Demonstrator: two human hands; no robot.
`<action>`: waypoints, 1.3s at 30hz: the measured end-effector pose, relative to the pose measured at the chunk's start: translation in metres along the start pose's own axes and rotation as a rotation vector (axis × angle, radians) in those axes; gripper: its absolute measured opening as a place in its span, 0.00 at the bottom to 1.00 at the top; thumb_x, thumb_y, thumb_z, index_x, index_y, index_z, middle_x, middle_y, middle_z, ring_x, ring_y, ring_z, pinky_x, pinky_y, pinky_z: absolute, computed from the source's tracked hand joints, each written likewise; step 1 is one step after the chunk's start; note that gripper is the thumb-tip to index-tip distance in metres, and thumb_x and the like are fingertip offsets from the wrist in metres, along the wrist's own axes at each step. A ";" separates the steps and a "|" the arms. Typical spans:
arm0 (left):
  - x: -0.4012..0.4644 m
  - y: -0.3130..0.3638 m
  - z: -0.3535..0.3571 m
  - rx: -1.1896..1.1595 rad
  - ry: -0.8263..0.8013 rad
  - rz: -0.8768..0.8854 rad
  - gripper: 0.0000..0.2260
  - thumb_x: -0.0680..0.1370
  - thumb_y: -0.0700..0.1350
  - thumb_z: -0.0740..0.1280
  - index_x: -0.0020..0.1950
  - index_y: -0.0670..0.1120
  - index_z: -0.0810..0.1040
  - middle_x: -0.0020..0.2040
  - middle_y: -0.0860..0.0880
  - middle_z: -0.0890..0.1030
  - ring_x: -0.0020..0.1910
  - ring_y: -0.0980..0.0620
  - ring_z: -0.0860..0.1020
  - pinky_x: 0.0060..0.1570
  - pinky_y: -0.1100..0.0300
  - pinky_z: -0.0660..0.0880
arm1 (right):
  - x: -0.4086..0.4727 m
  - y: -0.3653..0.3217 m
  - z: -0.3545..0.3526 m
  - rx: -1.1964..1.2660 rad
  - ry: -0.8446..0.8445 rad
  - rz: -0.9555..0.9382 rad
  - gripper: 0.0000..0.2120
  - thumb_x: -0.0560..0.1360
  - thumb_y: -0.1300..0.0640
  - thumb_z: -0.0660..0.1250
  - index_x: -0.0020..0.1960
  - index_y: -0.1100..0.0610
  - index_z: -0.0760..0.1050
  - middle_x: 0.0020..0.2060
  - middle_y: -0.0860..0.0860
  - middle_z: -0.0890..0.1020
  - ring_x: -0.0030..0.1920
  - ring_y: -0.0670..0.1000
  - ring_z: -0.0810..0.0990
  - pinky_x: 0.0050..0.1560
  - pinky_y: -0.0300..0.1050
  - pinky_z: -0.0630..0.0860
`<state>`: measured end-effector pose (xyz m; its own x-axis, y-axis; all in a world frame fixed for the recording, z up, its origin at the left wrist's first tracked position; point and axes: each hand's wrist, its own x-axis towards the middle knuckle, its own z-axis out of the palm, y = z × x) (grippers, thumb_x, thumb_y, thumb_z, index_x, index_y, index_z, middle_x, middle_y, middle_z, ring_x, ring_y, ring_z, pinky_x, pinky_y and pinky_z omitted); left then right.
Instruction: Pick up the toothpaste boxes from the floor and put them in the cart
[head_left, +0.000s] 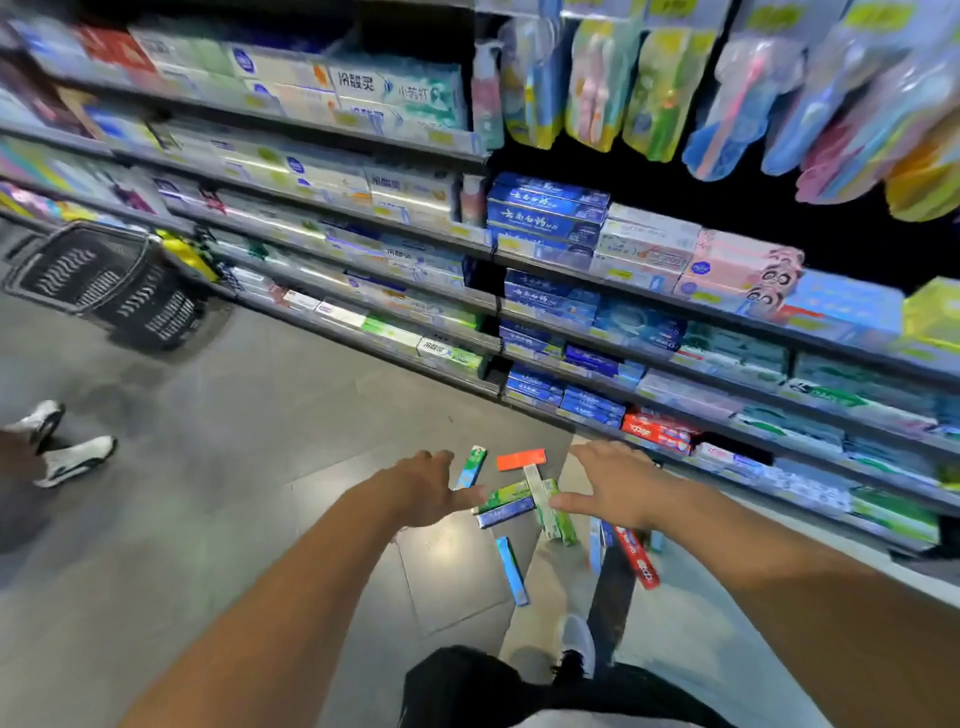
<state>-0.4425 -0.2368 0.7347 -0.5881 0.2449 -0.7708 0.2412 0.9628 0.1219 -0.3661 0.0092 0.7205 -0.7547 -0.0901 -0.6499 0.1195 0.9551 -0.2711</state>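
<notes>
Grey floor tiles (260, 415): I count roughly nine toothpaste boxes (511, 501) scattered. Left hand (434, 491), right hand (613, 486) both spread, grasping nothing. One black cart (104, 283), contents unreadable.

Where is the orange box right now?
In the head view, the orange box lies flat on the floor at the far edge of the scattered toothpaste boxes, between the left hand and right hand, near the bottom shelf.
</notes>
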 end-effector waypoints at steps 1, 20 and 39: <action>0.005 0.004 -0.007 0.024 -0.004 0.017 0.43 0.74 0.73 0.57 0.80 0.48 0.54 0.77 0.43 0.62 0.74 0.42 0.65 0.71 0.46 0.64 | 0.002 0.004 -0.002 0.015 0.003 0.014 0.39 0.74 0.29 0.58 0.77 0.50 0.59 0.74 0.55 0.64 0.74 0.58 0.61 0.73 0.52 0.60; 0.195 0.049 -0.072 0.626 -0.248 0.501 0.38 0.77 0.70 0.56 0.79 0.47 0.56 0.75 0.42 0.63 0.72 0.42 0.66 0.70 0.48 0.66 | 0.090 -0.001 0.069 0.516 0.291 0.577 0.46 0.63 0.23 0.57 0.71 0.51 0.68 0.66 0.53 0.74 0.66 0.56 0.73 0.65 0.48 0.71; 0.554 -0.030 0.249 0.823 -0.228 0.570 0.36 0.77 0.69 0.58 0.74 0.44 0.63 0.67 0.41 0.72 0.67 0.40 0.70 0.63 0.48 0.71 | 0.385 0.051 0.465 0.883 0.178 0.816 0.39 0.67 0.38 0.75 0.70 0.54 0.66 0.65 0.53 0.73 0.66 0.56 0.72 0.65 0.49 0.70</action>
<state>-0.5834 -0.1588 0.1476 -0.0805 0.5308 -0.8436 0.9438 0.3129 0.1068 -0.3507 -0.1085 0.1258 -0.3226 0.5540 -0.7675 0.9465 0.1857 -0.2638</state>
